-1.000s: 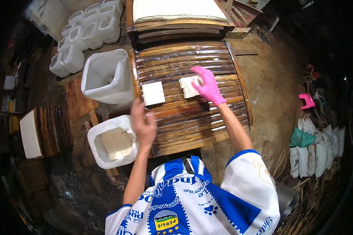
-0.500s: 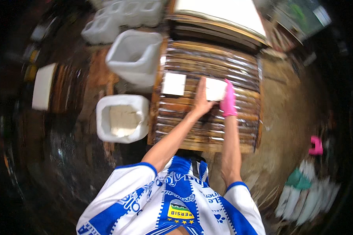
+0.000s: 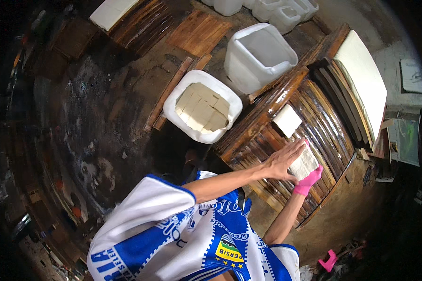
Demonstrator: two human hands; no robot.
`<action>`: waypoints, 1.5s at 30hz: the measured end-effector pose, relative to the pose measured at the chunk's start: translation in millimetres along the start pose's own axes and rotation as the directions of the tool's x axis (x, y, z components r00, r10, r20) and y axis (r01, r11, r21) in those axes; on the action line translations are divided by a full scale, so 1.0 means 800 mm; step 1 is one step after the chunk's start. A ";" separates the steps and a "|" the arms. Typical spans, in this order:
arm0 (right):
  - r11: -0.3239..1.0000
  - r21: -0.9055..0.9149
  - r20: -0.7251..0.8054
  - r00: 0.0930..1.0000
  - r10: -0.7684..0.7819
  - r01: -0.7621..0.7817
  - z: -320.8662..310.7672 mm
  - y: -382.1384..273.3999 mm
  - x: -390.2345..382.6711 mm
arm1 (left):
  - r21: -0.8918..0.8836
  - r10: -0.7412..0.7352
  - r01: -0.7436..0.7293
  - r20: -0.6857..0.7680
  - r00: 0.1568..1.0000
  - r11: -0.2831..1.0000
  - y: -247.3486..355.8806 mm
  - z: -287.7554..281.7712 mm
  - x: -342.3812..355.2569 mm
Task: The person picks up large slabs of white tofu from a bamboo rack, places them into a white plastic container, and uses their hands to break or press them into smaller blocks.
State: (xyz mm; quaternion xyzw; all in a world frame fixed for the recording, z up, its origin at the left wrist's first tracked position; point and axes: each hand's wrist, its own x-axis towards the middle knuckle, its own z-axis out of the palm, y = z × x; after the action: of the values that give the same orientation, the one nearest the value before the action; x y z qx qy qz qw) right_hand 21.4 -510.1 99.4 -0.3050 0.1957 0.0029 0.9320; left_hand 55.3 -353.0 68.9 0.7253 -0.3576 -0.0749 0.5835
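Observation:
My bare left hand (image 3: 281, 162) and my pink-gloved right hand (image 3: 308, 180) grip opposite sides of a creamy white block (image 3: 303, 159) on the slatted wooden table (image 3: 255, 150). The left fingers reach along its left edge; the gloved hand is cupped at its lower right, partly hidden by the block. A second white square block (image 3: 287, 120) lies on the slats just beyond them. Left of the table, a cut white plastic container (image 3: 232, 110) holds several flat cream pieces (image 3: 197, 107).
A larger cut plastic container (image 3: 248, 68) stands behind, with several jugs (image 3: 281, 11) farther back. A stack of boards under a white slab (image 3: 361, 79) sits at the table's far end. Loose planks (image 3: 166, 93) lie on the dark floor. A pink stool (image 3: 328, 260) is at lower right.
My left hand has moved right from the table's side onto the block that my right hand held alone a second ago. The whole view has turned toward the containers on the left.

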 end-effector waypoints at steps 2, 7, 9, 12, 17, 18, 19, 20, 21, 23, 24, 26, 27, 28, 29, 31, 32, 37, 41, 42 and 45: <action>0.996 -0.047 0.086 0.993 0.083 -0.080 0.081 0.026 -0.012 | 0.170 -0.286 0.295 -0.077 0.955 0.940 0.017 -0.016 -0.026; 0.518 -0.855 0.038 0.997 0.066 -0.002 0.241 0.155 0.013 | -0.813 -0.781 0.209 -0.398 0.482 0.543 0.039 -0.097 -0.062; 0.467 -0.883 0.140 0.920 0.366 -0.051 0.288 0.226 0.060 | -0.952 -0.919 -0.076 -0.307 0.247 0.298 0.007 -0.146 -0.086; 0.384 -0.922 0.188 0.818 0.543 -0.043 0.201 0.338 0.166 | -0.972 -0.974 -0.078 -0.216 -0.068 0.221 -0.133 -0.166 -0.120; 0.019 -0.847 -0.400 0.660 0.636 -0.532 0.070 0.464 0.253 | -0.973 -0.941 0.085 0.184 -0.285 -0.216 -0.292 -0.125 -0.172; -0.027 -0.831 -0.449 0.642 0.622 -0.555 0.048 0.470 0.252 | -0.944 -0.914 0.115 0.261 -0.310 -0.309 -0.288 -0.126 -0.170; -0.057 -0.814 -0.487 0.627 0.608 -0.577 0.028 0.471 0.251 | -0.944 -0.926 0.077 0.297 -0.233 -0.322 -0.258 -0.149 -0.165; -0.080 -0.801 -0.511 0.608 0.608 -0.593 0.019 0.474 0.248 | -0.942 -0.932 0.030 0.326 -0.161 -0.334 -0.225 -0.179 -0.160; -0.097 -0.795 -0.516 0.583 0.627 -0.599 0.023 0.482 0.242 | -0.942 -0.937 -0.017 0.335 -0.104 -0.335 -0.191 -0.211 -0.160; -0.109 -0.791 -0.521 0.570 0.635 -0.602 0.020 0.483 0.244 | -0.960 -0.960 -0.010 0.278 -0.021 -0.278 -0.134 -0.276 -0.153; -0.101 -0.797 -0.512 0.579 0.635 -0.595 0.012 0.484 0.247 | -0.994 -0.994 0.100 0.059 0.096 -0.049 -0.117 -0.294 -0.158; -0.126 -0.827 -0.499 0.614 0.611 -0.548 -0.019 0.489 0.258 | -0.943 -0.902 0.032 -0.306 0.303 0.331 -0.099 -0.319 -0.181; -0.159 -0.839 -0.508 0.643 0.573 -0.520 -0.034 0.484 0.260 | -0.908 -0.879 0.075 -0.374 0.294 0.412 -0.093 -0.337 -0.190; -0.252 -0.839 -0.539 0.671 0.509 -0.483 -0.011 0.490 0.252 | -0.771 -0.785 0.181 -0.560 0.265 0.611 -0.097 -0.357 -0.204; -0.347 -0.823 -0.566 0.698 0.439 -0.449 0.021 0.492 0.244 | -0.720 -0.731 0.128 -0.664 0.159 0.682 -0.104 -0.377 -0.210; -0.607 -0.734 -0.515 0.833 0.203 -0.306 0.045 0.500 0.243 | -0.444 -0.531 0.381 -0.832 0.160 0.811 -0.122 -0.411 -0.222; -0.605 -0.733 -0.510 0.839 0.190 -0.309 0.037 0.501 0.243 | -0.423 -0.496 0.360 -0.857 0.142 0.832 -0.143 -0.416 -0.225; -0.632 -0.757 -0.404 0.879 0.252 -0.167 0.065 0.493 0.233 | -0.085 -0.387 0.639 -0.853 0.350 0.764 -0.191 -0.408 -0.241; -0.743 -0.669 -0.294 0.928 0.229 -0.029 0.088 0.476 0.246 | -0.046 -0.349 0.630 -0.863 0.366 0.775 -0.190 -0.411 -0.240; -0.746 -0.666 -0.299 0.925 0.233 -0.027 0.085 0.471 0.242 | -0.052 -0.356 0.635 -0.862 0.361 0.770 -0.190 -0.408 -0.243; -0.567 -0.814 -0.039 0.962 0.271 0.127 0.052 0.466 0.237 | -0.045 -0.331 0.647 -0.885 0.328 0.761 -0.192 -0.405 -0.244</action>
State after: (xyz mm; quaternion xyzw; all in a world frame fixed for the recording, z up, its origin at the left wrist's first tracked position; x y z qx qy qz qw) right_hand 164.7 -204.9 -151.0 -0.9433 0.0051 0.2829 0.1735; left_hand 149.0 31.7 -29.8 0.8193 0.2115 0.1761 0.5030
